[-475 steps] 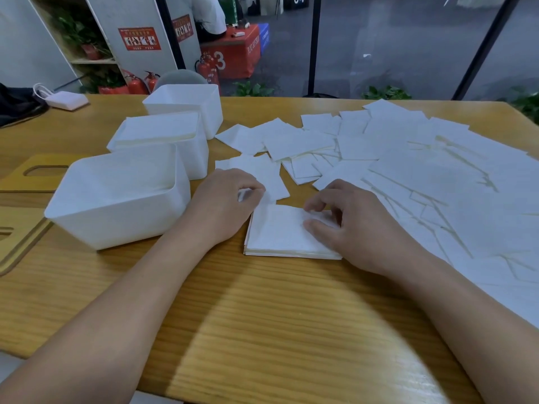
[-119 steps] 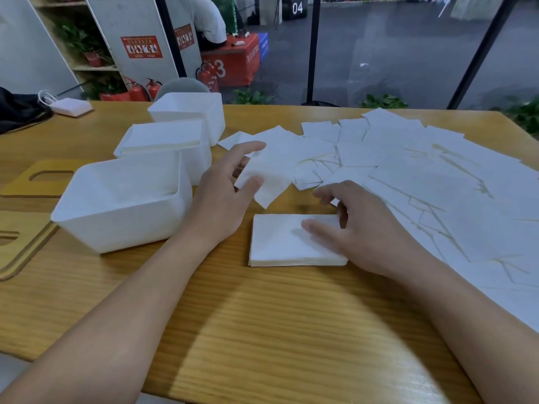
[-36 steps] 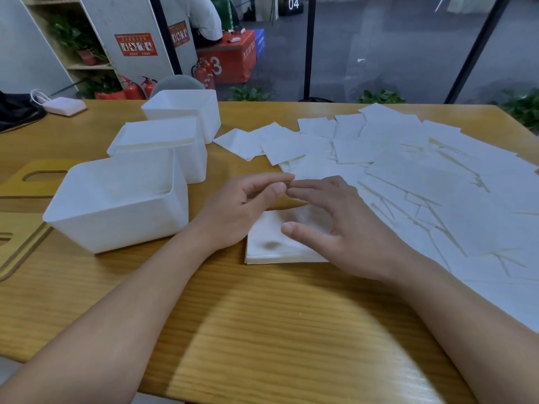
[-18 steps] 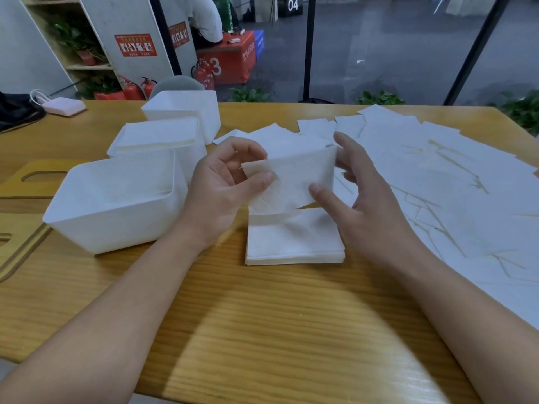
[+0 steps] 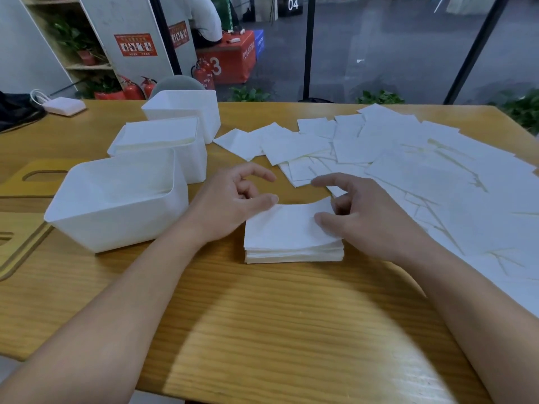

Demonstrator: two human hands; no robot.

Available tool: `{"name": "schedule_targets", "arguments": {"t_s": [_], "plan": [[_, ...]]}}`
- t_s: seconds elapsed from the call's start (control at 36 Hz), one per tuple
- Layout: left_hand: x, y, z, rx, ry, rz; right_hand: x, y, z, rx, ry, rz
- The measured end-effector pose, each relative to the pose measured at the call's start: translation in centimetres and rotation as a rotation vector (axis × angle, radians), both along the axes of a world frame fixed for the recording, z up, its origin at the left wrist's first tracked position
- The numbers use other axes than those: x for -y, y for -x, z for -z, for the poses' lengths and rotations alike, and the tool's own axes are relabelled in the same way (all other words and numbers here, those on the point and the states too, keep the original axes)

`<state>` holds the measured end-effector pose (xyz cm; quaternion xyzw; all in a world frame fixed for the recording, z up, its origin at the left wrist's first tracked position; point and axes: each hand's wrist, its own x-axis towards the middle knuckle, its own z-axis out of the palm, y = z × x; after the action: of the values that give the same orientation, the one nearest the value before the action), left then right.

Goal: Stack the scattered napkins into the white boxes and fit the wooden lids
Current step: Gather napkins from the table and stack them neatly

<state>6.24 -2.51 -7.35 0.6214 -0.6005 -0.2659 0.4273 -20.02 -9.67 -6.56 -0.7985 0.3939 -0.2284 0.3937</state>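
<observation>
White paper napkins (image 5: 423, 170) lie scattered across the right half of a wooden table (image 5: 262, 330) as a person seated at its near edge builds a neat stack (image 5: 291, 243) in front of them. The left hand (image 5: 230, 202) rests at the stack's left edge, thumb touching the top napkin (image 5: 288, 223), whose far edge curls upward, the other fingers loosely curled above it. The right hand (image 5: 361, 214) presses its thumb on the sheet's right side, fingers bent over the far corner; whether they pinch the paper cannot be told. Three white boxes stand in a row on the left: the nearest box (image 5: 116, 205), just beside the left wrist; the middle box (image 5: 163, 150), filled to the rim with napkins; and the far box (image 5: 186, 112). Wooden lids (image 5: 17, 228) lie flat at the table's left edge.
</observation>
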Motion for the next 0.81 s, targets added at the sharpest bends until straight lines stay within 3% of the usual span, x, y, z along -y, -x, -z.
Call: {"name": "schedule_targets", "arguments": {"t_s": [0.14,0.25,0.42,0.81], "plan": [[-0.1,0.0,0.3,0.201,-0.049,0.020,0.2,0.0,0.7,-0.113,0.178,0.027],[-0.1,-0.1,0.6,0.220,-0.031,0.035,0.4,-0.5,1.5,-0.158,0.353,0.048],[0.2,0.4,1.2,0.285,-0.050,0.058,0.8,-2.3,2.1,-0.271,0.308,-0.080],[0.4,0.5,1.6,0.324,-0.055,0.076,1.7,-3.6,2.9,-0.448,0.449,-0.112]]}}
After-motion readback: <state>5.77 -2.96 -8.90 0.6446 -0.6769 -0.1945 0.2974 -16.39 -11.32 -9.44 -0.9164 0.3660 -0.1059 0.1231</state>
